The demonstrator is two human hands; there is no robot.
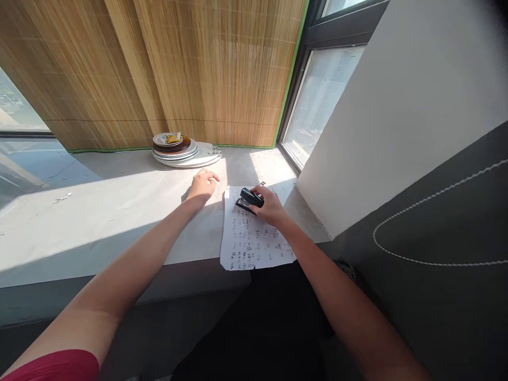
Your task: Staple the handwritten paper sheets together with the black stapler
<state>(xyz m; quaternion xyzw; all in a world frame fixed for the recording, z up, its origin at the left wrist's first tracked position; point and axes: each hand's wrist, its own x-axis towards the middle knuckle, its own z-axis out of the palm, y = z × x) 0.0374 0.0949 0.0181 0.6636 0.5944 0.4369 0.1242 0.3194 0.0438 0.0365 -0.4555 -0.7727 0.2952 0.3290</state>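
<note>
A white sheet of paper [254,238] with printed marks lies on the grey sill [99,211], its near edge hanging a little over the front. My right hand [272,206] grips a black stapler [251,199] that sits on the paper's upper part. My left hand [202,185] rests on the sill just left of the paper's top corner, fingers loosely curled, holding nothing.
A stack of plates [180,150] stands at the back of the sill against a bamboo blind [190,69]. A window [321,100] and a white wall [397,106] close in the right side. A dark wall [436,254] runs down on the right.
</note>
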